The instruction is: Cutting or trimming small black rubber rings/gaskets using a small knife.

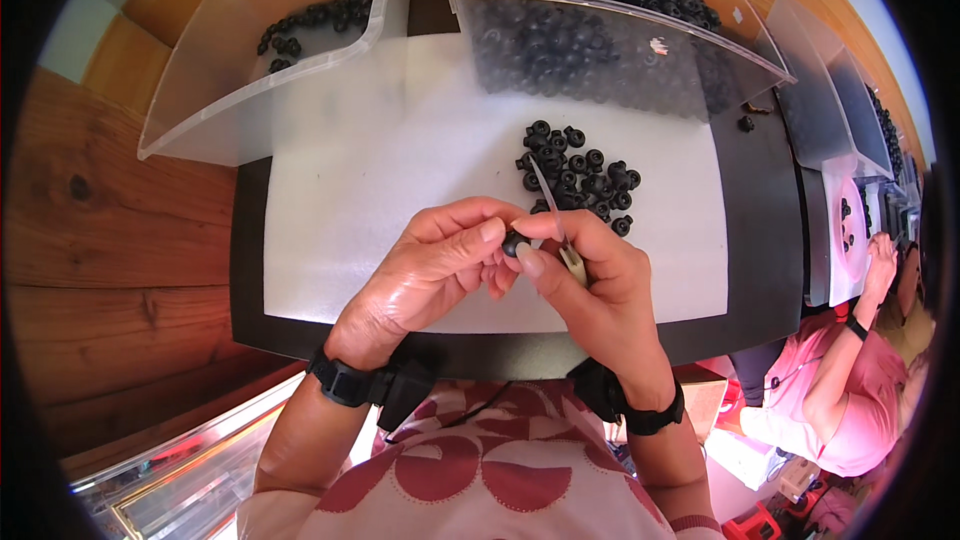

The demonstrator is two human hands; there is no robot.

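Observation:
Above the white sheet, my left hand [440,258] pinches a small round black part [513,243] between thumb and fingers. The thumb of my right hand [598,278] presses against the same part from the other side. A slim knife [572,262] with a pale handle is tucked in my right fingers, its narrow blade pointing up and away from me. Just beyond the hands lies a loose pile of black ring-topped parts [592,183]. My fingers cover much of the part between them.
A clear bin [620,15] heaped with black parts stands at the back. Another clear bin [230,110] at back left holds fewer. The white sheet [340,230] covers a dark tabletop [755,230]. More bins [815,90] and a co-worker in pink [840,400] are at right.

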